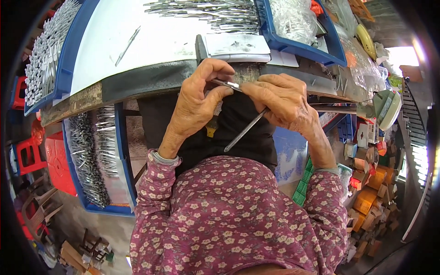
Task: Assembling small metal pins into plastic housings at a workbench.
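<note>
Over the table's front edge, my left hand [195, 101] pinches a slim, shiny metal piece [229, 84] between thumb and fingers. My right hand [286, 98] meets its other end with closed fingertips. Through the right fist runs a long grey metal rod [245, 132], slanting down toward my lap; its upper end is hidden by the fingers, so its exact kind cannot be made out. Just beyond the hands lies a white pad [236, 47] with dark smudges. One loose slim metal piece [128, 46] rests on the white sheet [98, 48] to the left.
A heap of slim metal pieces [229, 16] covers the far table. Blue trays flank it: a left one [64, 75] with pale parts, a right one [305, 51] with plastic bags. Another blue tray [126, 178] of metal pieces stands lower left. A greenish-grey device [387, 109] is at right.
</note>
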Tool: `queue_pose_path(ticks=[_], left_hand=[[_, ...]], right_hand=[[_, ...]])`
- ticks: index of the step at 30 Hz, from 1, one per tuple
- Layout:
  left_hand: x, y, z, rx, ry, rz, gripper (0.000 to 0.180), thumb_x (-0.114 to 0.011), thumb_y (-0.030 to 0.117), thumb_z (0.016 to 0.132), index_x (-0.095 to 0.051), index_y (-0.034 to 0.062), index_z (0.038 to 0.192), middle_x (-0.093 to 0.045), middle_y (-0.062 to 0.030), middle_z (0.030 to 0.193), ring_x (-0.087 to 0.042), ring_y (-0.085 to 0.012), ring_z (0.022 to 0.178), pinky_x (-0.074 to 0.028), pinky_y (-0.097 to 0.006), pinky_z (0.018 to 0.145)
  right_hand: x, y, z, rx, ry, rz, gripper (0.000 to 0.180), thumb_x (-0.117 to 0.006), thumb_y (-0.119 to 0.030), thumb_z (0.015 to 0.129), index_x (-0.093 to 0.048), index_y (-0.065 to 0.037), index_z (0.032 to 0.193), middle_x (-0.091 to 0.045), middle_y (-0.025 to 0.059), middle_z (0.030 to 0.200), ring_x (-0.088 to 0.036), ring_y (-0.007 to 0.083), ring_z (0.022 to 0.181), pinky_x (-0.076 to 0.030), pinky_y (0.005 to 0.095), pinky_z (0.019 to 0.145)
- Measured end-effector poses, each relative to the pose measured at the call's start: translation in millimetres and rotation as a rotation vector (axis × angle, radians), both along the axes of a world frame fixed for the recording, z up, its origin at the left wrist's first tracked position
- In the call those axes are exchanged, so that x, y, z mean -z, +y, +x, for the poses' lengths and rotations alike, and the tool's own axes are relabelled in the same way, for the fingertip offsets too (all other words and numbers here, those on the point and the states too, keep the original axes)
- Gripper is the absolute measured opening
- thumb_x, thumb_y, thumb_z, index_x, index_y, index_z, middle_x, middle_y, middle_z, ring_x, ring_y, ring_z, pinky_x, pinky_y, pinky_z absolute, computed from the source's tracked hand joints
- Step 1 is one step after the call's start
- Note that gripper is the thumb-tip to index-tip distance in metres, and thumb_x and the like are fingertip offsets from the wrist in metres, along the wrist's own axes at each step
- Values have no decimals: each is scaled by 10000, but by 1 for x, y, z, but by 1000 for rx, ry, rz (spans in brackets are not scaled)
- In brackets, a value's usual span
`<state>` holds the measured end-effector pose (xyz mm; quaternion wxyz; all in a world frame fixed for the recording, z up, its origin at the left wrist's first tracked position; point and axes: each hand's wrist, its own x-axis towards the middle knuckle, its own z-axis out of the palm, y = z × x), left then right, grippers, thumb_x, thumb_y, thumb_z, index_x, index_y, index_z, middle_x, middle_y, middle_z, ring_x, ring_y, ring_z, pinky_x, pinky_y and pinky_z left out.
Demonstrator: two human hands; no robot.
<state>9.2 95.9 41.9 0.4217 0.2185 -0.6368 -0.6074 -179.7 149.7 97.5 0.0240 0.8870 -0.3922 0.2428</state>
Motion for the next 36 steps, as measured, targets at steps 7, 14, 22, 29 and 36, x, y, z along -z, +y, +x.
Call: queue_pose_path(ticks=[7,14,22,29,36], left_hand=[[-1,2,-2,22,27,21,294,-550,-91,760,-494,8,1031,-559,-51,910,-566,-115,859,-457,-224,751],[2,1,-3,31,12,21,300,-546,-101,753,-495,8,1028,-552,-49,908,-561,-112,855,-453,-221,753],[-1,-3,-6,1,23,19,290,-509,-120,762,-493,10,1021,-553,-46,893,-554,-107,842,-450,-220,736],[-7,-26,-17,-183,-144,-212,299,-481,-120,784,-469,17,1050,-570,-133,797,-611,-206,750,-471,-267,647],[12,-58,-31,-516,-343,-449,67,-622,14,705,-574,1,750,-540,-106,730,-517,-258,690,-415,-358,608]], right_hand=[[6,3,-1,11,-14,-7,459,-677,-50,583,-573,-77,1030,-609,55,762,-595,216,711,-457,308,574],[6,3,-2,2,-10,50,483,-676,-47,578,-566,-82,1047,-594,47,747,-578,221,701,-453,318,570],[4,-2,-7,15,-84,252,442,-607,42,590,-607,-27,1027,-599,94,753,-587,262,690,-476,338,612],[2,-34,-17,73,-10,87,401,-576,72,603,-624,-23,990,-614,90,777,-589,253,709,-474,329,623],[17,-66,-32,159,28,30,302,-590,53,702,-607,-63,979,-606,80,766,-585,241,705,-473,318,612]])
